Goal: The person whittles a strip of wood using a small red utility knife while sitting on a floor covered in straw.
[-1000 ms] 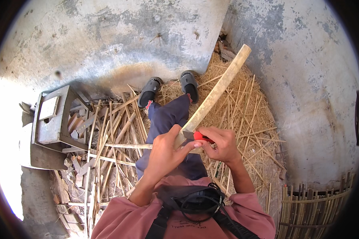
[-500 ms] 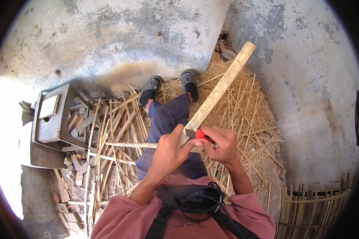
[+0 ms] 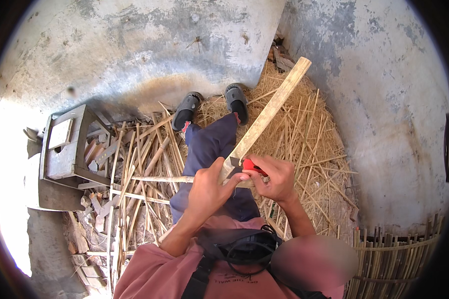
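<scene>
Left hand [image 3: 208, 187] clamped on the near end of a pale flat strip [image 3: 272, 112], thumb toward the right. Strip slants up from the hands, far end leaning right, over the straw [image 3: 304, 134]. Right hand [image 3: 277, 179] closed round a red-handled knife [image 3: 254, 165]; blade lies against the strip just beyond the left hand's fingers. Thumbs close together; cannot tell if they touch. A thin stick [image 3: 164, 179] runs left to right across the legs, partly hidden behind the left hand.

Left side: worn wooden box [image 3: 62, 164], open toward the right. Inside, reddish-brown curved pieces and greyish fragments, loosely heaped; depth of the heap not readable. Rubble [image 3: 92, 212] on the ground just nearer than the box. Long split sticks [image 3: 129, 199] strewn between box and legs.

Near right: upright bamboo slats [image 3: 394, 259] bound by crosswise bands; basket or panel, cannot tell, contents not visible. Dark shoes [image 3: 187, 109] at the far wall.
</scene>
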`<control>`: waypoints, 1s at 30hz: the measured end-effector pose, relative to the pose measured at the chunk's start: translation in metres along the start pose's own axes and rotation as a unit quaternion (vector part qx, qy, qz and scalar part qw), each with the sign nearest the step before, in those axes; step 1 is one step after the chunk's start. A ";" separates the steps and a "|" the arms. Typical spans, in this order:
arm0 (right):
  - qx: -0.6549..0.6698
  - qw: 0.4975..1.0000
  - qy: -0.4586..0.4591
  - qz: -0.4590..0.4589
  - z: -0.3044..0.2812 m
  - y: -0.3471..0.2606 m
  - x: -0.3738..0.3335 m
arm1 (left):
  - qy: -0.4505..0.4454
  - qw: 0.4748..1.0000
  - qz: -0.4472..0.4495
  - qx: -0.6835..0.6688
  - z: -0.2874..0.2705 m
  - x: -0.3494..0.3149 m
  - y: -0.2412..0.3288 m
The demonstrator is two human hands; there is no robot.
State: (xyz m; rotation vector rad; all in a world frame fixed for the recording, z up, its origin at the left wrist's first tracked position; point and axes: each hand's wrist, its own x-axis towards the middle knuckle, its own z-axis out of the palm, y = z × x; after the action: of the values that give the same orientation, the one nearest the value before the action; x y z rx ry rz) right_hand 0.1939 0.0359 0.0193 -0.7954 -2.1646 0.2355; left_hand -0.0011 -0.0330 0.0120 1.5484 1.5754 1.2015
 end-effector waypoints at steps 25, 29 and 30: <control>-0.033 0.998 -0.038 -0.031 -0.010 0.007 0.010 | -0.009 0.997 0.018 0.077 -0.012 -0.013 -0.005; -0.035 0.999 -0.022 -0.030 -0.013 0.008 0.012 | 0.007 0.997 0.006 0.070 -0.010 -0.021 -0.012; -0.023 1.000 0.005 -0.019 -0.012 0.013 0.014 | 0.001 0.997 -0.002 0.078 -0.009 -0.025 -0.013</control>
State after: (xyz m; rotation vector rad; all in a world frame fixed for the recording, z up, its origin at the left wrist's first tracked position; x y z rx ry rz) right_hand 0.2023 0.0535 0.0308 -0.7785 -2.1805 0.1614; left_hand -0.0119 -0.0578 -0.0004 1.6403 1.7081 1.1006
